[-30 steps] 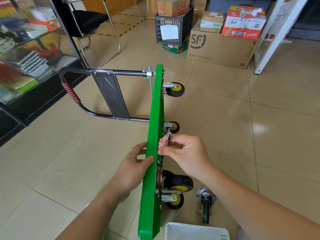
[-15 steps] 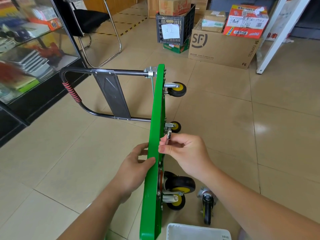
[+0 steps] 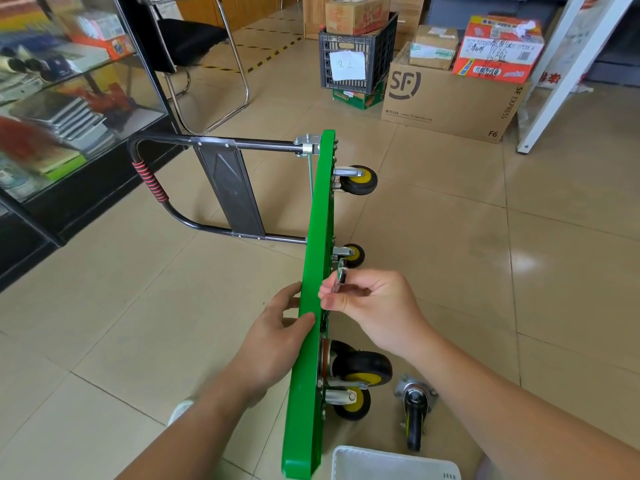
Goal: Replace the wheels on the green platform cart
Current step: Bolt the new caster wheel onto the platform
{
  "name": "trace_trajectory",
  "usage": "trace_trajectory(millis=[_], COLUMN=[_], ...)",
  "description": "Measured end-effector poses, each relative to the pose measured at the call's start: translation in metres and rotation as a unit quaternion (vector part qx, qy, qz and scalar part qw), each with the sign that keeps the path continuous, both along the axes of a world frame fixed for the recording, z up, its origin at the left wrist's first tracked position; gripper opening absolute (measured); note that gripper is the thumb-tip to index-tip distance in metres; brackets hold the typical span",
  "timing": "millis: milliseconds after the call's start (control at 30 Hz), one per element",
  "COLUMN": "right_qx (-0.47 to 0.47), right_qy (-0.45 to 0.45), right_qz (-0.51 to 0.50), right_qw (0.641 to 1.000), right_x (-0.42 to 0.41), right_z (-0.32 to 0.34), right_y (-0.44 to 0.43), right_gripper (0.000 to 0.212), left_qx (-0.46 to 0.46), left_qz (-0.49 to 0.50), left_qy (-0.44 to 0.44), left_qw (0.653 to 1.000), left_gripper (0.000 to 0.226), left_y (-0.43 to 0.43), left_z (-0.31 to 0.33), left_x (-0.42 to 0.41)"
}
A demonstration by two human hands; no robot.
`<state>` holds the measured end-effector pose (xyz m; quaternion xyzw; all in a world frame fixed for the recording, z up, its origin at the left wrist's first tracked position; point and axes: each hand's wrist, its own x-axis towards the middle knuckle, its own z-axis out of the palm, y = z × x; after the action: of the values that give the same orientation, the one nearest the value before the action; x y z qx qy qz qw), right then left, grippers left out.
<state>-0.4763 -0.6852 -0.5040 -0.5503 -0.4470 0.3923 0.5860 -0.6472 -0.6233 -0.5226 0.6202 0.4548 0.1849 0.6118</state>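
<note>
Between your right thumb and curled fingers, your right hand [image 3: 374,306] pinches a small metal wrench [image 3: 341,274], its head pointing up and away from you. Your left hand [image 3: 273,334] grips the opposite face of the green platform cart [image 3: 306,375], with the thumb hooked over the top edge. That cart stands on its side, its long axis running straight away from you and its wheels on the right face. Just beyond the wrench head sits a small yellow-hubbed caster [image 3: 353,255]; whether tool and mount touch, you cannot tell. Its mount is likely your next target, so the move runs forward along the deck, and your right hand is nearer. A loose caster [image 3: 414,410] lies on the floor beside your right forearm.
</note>
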Motion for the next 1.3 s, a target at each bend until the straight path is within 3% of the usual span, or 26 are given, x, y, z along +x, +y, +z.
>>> trace_trajectory(millis=[667,933,1100,1300], right_qx=[0.0,0.031,0.012,-0.077], right_qy=[-0.01,-0.066,-0.034,0.054], right_qz=[-0.033,-0.002,-0.031,-0.055], right_qw=[0.999,0.997,0.999,0.994], right_x=[-0.01,-0.015,-0.002,0.012], right_z=[0.003,-0.003,-0.002,-0.016], right_y=[-0.008,-0.017,-0.002,0.024], right_gripper=[0.032,0.038,0.027,0.02], left_qx=[0.04,0.04,0.02,0.017], left_qz=[-0.035,-0.029,-0.011,0.006], left_qy=[0.038,0.037,0.027,0.02], left_qw=[0.998,0.998,0.999,1.0], left_gripper=[0.05,0.047,0.049,0.049], left_y=[-0.012,-0.012,-0.012,-0.012], left_z=[0.0,0.0,0.0,-0.003], left_x=[-0.004,-0.003,-0.001,0.0])
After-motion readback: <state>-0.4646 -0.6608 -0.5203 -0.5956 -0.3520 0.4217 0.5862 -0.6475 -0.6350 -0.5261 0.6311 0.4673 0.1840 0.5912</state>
